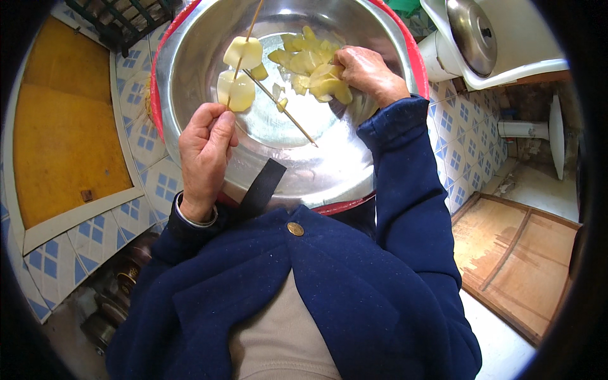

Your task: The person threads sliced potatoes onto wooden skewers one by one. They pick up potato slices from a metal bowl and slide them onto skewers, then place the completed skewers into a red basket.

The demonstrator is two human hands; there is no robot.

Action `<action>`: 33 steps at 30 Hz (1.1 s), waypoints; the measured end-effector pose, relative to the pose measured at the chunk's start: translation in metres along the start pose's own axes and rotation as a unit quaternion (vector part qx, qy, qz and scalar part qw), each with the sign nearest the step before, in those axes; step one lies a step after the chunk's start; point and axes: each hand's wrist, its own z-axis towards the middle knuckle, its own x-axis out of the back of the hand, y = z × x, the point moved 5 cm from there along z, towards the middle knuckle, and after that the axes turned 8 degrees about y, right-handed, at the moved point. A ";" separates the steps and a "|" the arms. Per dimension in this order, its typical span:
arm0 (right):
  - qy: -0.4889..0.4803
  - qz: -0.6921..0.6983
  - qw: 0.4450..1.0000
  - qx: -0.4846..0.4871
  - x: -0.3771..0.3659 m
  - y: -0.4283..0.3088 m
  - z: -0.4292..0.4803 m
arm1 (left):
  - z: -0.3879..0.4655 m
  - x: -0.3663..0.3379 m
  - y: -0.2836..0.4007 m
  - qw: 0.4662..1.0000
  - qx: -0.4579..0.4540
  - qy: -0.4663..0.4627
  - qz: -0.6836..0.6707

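Observation:
My left hand (209, 147) pinches the near end of a thin wooden skewer (257, 18) at the left side of a wide stainless steel basin (304, 183). Two pale yellow slices, apparently potato, are threaded on it, one (236, 91) close to my fingers and one (242, 52) farther along. My right hand (363, 71) reaches into the basin at the right, its fingers at a pile of similar slices (308, 61); whether they grip a slice cannot be told. Between the hands a second skewer (299, 127) lies slanted in the basin with small pieces beside it.
A red rim (422, 61) shows around the basin. At the upper right, a metal lid (471, 35) rests in a white sink-like vessel (527, 71). A wooden panel (513, 261) is at the lower right, a yellow door (66, 123) at the left, and dark pots (107, 313) at the lower left.

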 end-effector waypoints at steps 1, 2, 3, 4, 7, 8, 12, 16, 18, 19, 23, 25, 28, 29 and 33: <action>0.004 0.037 0.999 -0.012 0.003 0.001 0.001 | 0.000 0.000 0.000 1.000 -0.001 0.000 0.001; 0.017 0.080 0.997 -0.012 0.007 0.001 0.002 | 0.000 0.000 0.000 1.000 -0.004 0.001 0.002; 0.032 0.137 0.990 -0.032 0.010 0.003 0.002 | 0.000 0.001 0.000 1.000 0.002 0.002 -0.002; 0.054 0.198 0.978 -0.042 0.013 0.003 0.002 | 0.000 0.001 -0.001 1.000 0.007 0.002 -0.005; 0.076 0.364 0.927 -0.045 0.019 0.003 0.003 | 0.002 0.000 0.000 1.000 0.001 0.003 0.002; 0.091 0.405 0.909 -0.047 0.021 0.002 0.003 | 0.002 -0.001 -0.001 1.000 0.006 0.004 -0.007; 0.101 0.523 0.846 -0.032 0.027 -0.002 0.004 | 0.003 -0.002 -0.001 1.000 0.013 0.001 -0.019; 0.110 0.529 0.841 -0.039 0.030 -0.003 0.003 | 0.002 -0.002 -0.002 0.999 0.017 -0.002 -0.027; 0.108 0.551 0.826 -0.054 0.030 -0.002 0.003 | 0.003 -0.003 -0.002 1.000 0.009 -0.007 -0.022; 0.109 0.565 0.817 -0.044 0.032 -0.002 0.004 | 0.003 -0.004 -0.001 1.000 -0.001 -0.012 -0.015; 0.116 0.586 0.801 -0.037 0.036 -0.002 0.005 | 0.002 -0.007 -0.001 1.000 0.001 -0.026 -0.005; 0.135 0.605 0.784 -0.038 0.037 -0.002 0.004 | 0.001 -0.008 -0.001 0.999 0.001 -0.035 -0.005; 0.170 0.615 0.769 -0.040 0.041 -0.003 0.002 | 0.001 -0.007 -0.003 0.999 0.010 -0.047 0.004; 0.175 0.621 0.763 -0.038 0.042 -0.003 0.001 | 0.001 -0.008 -0.003 0.999 0.003 -0.051 0.011; 0.205 0.611 0.764 -0.003 0.049 -0.006 -0.001 | 0.002 -0.006 -0.004 0.996 -0.010 -0.052 0.065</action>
